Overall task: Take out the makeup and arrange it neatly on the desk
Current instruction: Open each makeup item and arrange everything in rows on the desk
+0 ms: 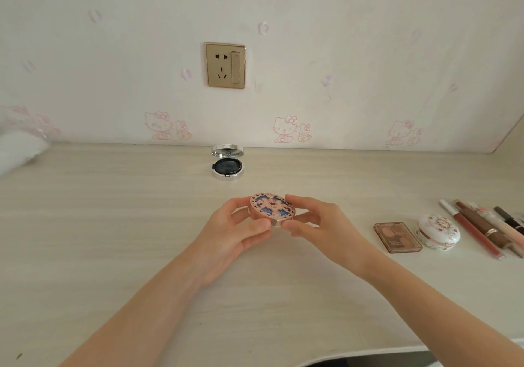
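Left hand (241, 229) and right hand (314, 222) pinch a round pink-and-blue compact (272, 209) between them, thumbs and fingers curled on its rim, above the counter (113, 224). Beyond the hands: an open silver compact (227, 163). Right of the right hand: brown palette (397, 237), white floral case (438, 232), lip pencils (482, 230).

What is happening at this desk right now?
A person grips a closed pink compact with the left hand and the right hand, over the middle of the desk. Behind it, near the wall, a silver compact stands open. At the right lie a brown palette, a white floral case and a row of slim tubes, set side by side.
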Motion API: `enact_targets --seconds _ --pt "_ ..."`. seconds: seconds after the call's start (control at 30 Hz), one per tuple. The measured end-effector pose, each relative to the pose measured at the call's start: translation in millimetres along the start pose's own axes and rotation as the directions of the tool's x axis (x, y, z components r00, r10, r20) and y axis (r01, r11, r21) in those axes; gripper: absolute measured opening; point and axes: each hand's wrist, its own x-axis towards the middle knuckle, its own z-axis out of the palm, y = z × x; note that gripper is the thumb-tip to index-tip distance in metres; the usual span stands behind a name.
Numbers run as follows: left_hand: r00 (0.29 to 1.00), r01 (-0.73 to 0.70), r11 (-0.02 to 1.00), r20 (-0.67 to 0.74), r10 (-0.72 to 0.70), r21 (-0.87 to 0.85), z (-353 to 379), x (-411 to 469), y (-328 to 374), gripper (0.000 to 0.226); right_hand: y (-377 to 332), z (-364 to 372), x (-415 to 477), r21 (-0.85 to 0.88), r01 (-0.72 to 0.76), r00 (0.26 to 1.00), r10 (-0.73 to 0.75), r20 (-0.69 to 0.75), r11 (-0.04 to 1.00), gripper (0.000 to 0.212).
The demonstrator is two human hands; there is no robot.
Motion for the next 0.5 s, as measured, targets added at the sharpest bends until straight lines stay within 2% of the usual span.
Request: enact_targets --seconds 0.2,0.4,0.5 --pt "0.998 -0.045 0.998 -0.043 0.047 0.053 -1 -1 -3 0.060 -5 -4 -1 -0.075 0.038 0.994 -0.030 0.104 0.996 0.039" --pt "0.994 -0.086 0.977 -0.049 0.097 0.193 1 -3 -2 0.071 -9 -3 2 -0.122 0.082 0.986 -0.063 0.151 0.989 0.060" --pt "0.993 -0.102 0.964 -0.038 0.115 0.247 1 -5 -2 0.073 -12 -3 5 -0.153 0.113 0.981 -0.086 0.172 0.982 0.063"
